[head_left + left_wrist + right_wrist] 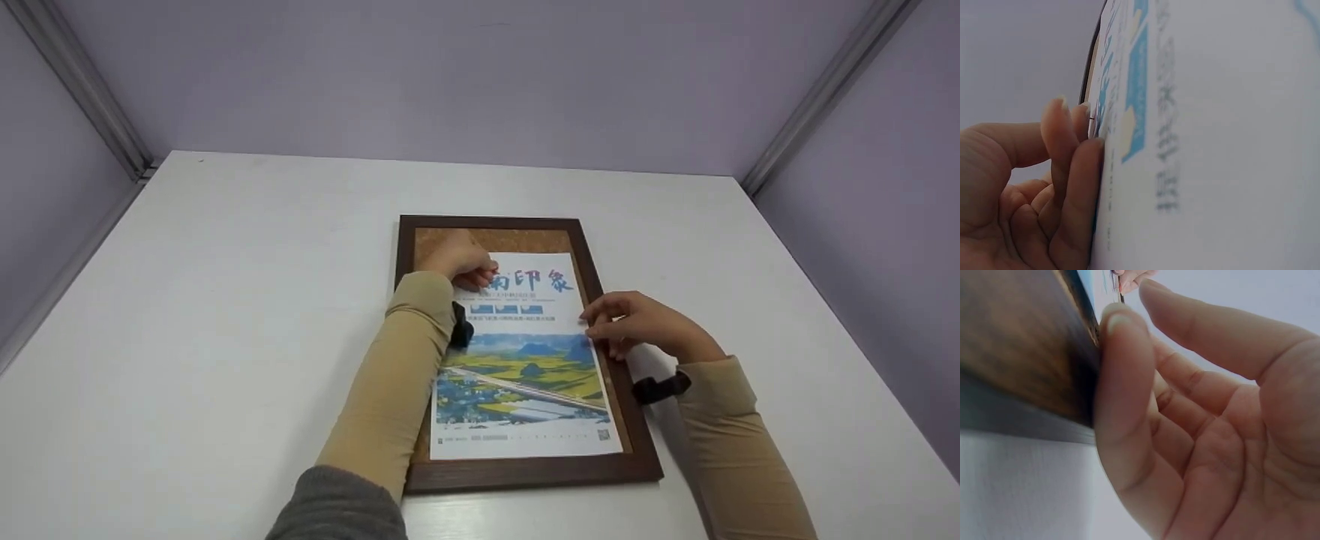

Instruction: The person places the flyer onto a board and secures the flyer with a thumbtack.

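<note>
A dark wooden frame (525, 472) with a cork back (487, 240) lies flat on the white table (225, 300). A printed landscape poster (525, 367) lies inside it. My left hand (466, 268) is at the poster's top left corner, fingers curled and pinching what looks like a thin pin (1091, 118) against the paper (1230, 140). My right hand (596, 322) rests with relaxed fingers on the frame's right rail (1022, 354), and its thumb (1123, 382) presses the rail's side.
Lilac walls with metal corner posts (825, 90) close in the table at the back and both sides. Bare white tabletop (1016, 495) surrounds the frame. Both forearms wear tan sleeves with black wrist straps (660, 388).
</note>
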`<state>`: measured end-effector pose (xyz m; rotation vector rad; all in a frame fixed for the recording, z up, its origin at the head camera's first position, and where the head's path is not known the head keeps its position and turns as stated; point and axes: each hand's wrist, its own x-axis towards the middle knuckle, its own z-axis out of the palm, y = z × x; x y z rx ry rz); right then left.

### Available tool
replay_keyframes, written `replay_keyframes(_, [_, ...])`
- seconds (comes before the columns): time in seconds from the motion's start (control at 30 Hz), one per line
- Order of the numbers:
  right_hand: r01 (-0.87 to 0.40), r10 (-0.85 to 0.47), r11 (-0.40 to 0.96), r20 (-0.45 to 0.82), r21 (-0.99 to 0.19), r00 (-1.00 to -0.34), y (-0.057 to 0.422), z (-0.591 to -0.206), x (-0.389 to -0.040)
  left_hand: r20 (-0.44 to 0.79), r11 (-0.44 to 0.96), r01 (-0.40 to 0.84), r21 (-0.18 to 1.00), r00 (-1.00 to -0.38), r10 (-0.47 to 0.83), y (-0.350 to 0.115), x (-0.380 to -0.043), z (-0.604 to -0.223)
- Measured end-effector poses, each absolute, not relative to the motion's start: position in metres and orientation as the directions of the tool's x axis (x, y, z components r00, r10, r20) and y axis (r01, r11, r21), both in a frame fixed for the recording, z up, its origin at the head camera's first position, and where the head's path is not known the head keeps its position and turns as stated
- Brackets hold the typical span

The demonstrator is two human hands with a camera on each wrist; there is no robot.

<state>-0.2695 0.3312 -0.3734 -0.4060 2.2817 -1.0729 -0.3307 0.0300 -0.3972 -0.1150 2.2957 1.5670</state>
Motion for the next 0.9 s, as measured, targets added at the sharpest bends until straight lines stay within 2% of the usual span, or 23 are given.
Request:
replay_keyframes(0.3, [-0.028,-0.505,0.619,-0.371,-0.785,-0.779,0.329,-0.375,-0.271,-0.348,0.493,-0.249,0.833,-0.93,0.117,0.034,-0.332,-0.397])
replay_keyframes(0.6, [-0.04,-0.5,0.633,-0.368,-0.773,-0.784,0.327,-0.373,-0.277,-0.374,0.514,-0.268,0.815,-0.921,0.113,0.03,-0.328,-0.391])
replay_keyframes(0.9, [-0.069,-0.506,0.646,-0.358,-0.761,-0.785,0.33,-0.376,-0.279,-0.367,0.419,-0.272,0.867,-0.916,0.165,0.019,-0.327,-0.392])
